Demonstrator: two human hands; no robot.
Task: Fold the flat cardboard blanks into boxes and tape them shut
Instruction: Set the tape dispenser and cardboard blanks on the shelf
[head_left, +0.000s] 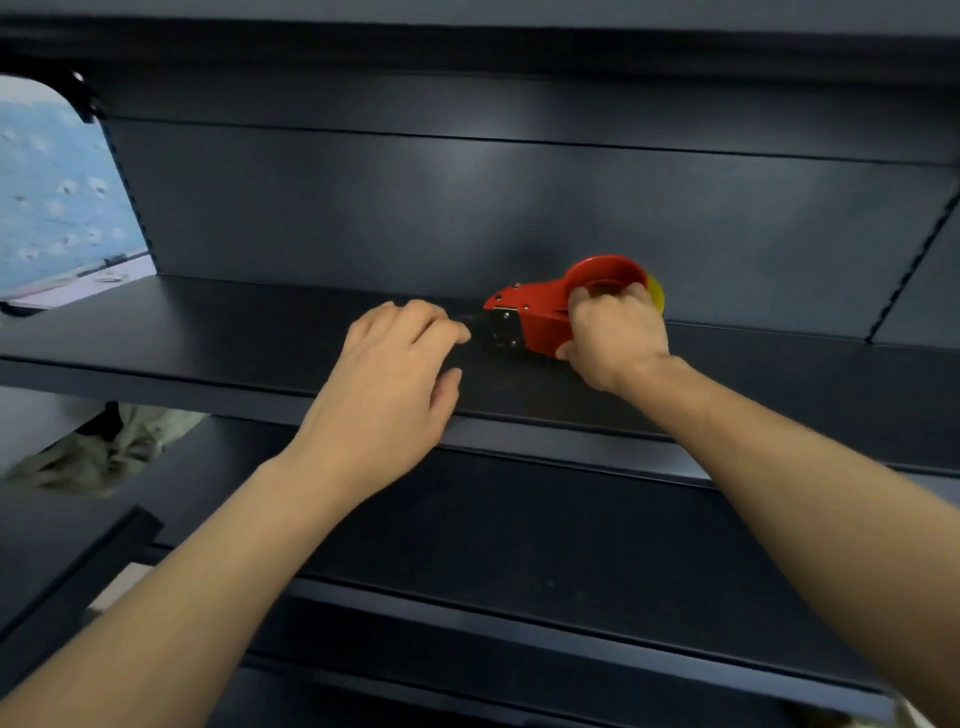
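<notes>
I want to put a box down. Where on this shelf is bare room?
The shelf is bare left of the left hand, up to its left end, and right of the right hand, toward the slotted upright. Crowded: the middle, with both hands by the dispenser.

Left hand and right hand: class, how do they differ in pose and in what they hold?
The right hand grips the red tape dispenser; the left hand holds nothing plainly visible. The right hand's fingers curl tightly; the left hand's lie loosely bent. Both reach over the same dark shelf.
</notes>
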